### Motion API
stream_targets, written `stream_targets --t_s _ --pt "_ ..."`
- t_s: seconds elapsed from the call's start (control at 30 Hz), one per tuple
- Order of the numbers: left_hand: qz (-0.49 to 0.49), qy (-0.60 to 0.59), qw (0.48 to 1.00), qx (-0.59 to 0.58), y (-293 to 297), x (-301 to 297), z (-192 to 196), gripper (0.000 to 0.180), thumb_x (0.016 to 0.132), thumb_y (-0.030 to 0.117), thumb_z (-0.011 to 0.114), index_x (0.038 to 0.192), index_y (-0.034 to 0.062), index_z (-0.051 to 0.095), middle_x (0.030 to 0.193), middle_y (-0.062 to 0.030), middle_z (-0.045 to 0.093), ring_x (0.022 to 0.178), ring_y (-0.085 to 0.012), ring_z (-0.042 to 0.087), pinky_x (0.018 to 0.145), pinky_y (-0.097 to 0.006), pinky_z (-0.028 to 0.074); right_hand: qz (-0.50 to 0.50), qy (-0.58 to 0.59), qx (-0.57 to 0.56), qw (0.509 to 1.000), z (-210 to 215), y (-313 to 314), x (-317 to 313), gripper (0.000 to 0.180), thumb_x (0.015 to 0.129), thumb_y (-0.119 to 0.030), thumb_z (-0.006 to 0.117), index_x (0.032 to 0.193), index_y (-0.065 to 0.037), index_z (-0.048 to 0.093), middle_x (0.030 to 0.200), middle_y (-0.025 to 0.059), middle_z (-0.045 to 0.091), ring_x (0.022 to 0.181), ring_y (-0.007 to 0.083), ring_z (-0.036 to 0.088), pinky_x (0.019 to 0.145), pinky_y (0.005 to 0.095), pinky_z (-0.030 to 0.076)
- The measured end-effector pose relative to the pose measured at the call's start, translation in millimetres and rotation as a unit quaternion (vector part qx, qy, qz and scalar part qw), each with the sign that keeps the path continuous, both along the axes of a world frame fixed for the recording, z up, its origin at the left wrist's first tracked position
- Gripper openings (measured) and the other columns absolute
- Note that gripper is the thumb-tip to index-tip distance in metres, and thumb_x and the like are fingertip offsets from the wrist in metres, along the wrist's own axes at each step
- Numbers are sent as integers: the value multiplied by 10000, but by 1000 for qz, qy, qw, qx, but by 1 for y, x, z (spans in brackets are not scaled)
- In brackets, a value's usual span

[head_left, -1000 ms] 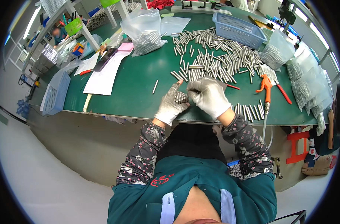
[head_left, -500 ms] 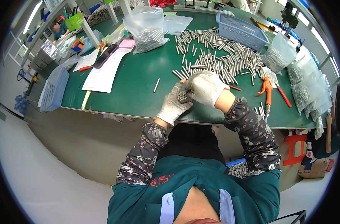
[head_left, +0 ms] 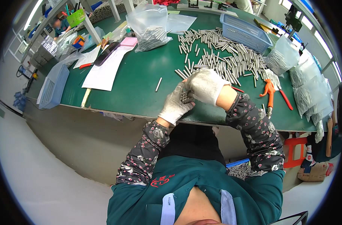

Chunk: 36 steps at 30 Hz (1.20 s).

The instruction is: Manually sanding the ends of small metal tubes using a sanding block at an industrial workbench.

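Note:
Both my hands wear pale work gloves and meet above the near edge of the green table [head_left: 137, 93]. My left hand [head_left: 175, 105] cups a bundle of short metal rods [head_left: 186, 97], whose ends show between the two gloves. My right hand [head_left: 205, 85] closes over the same bundle from above and the right. A wide scatter of the same metal rods [head_left: 219, 60] lies on the table just beyond my hands. One single rod [head_left: 158, 84] lies apart to the left.
A clear bag of rods [head_left: 150, 28] stands at the back, a blue basket [head_left: 244, 33] at back right, more bags of rods [head_left: 306, 93] along the right. Orange-handled pliers [head_left: 269, 92] lie right of my hands. White papers [head_left: 103, 71] and another blue basket [head_left: 52, 88] sit left.
Both hands have lifted off the table edge and drawn together, the right hand turning over the bundle. The view has shifted slightly.

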<state>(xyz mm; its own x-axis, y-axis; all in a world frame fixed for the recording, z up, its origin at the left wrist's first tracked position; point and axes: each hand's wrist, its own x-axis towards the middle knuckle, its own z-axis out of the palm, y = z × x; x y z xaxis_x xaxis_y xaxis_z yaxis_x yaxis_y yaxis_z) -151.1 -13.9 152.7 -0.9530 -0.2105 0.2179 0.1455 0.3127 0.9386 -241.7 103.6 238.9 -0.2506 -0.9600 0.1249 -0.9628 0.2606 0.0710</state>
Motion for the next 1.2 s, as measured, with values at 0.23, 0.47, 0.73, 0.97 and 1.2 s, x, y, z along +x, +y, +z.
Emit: stream_targets --t_s 0.23,0.47,0.73,0.97,1.2 --pt "34 50 993 -101 -3 -2 -7 756 646 111 785 1293 35 402 1060 -132 627 958 -237 632 824 -309 509 39 112 26 993 1 -3 5 71 698 -114 585 705 -86 650 699 89 635 698 240 634 639 340 480" --pt "24 37 995 -94 -4 -2 -10 777 651 112 788 1309 32 382 1131 -155 598 1028 -265 605 863 -329 492 49 157 11 986 -5 2 8 72 698 -133 580 683 -77 623 690 71 620 704 229 621 645 329 470" --pt "-4 -10 999 -40 -3 3 4 766 686 20 737 1351 85 363 968 -78 630 895 -156 625 823 -266 493 27 -61 -167 984 -13 16 -7 57 685 -99 619 737 -76 619 680 97 592 704 293 586 647 375 463" --pt "-38 -62 996 42 -2 6 13 791 697 -47 702 1385 100 340 978 -30 593 878 -123 581 823 -246 477 21 -136 -224 965 -20 25 -13 123 685 -86 662 807 -71 654 718 89 608 720 287 588 669 389 475" --pt "-64 23 990 121 -7 -7 -18 793 706 -18 697 1392 105 318 982 -43 606 849 -117 599 779 -246 500 23 -87 -132 987 -6 18 16 297 624 -134 709 911 -83 653 878 104 623 865 290 601 760 394 455"
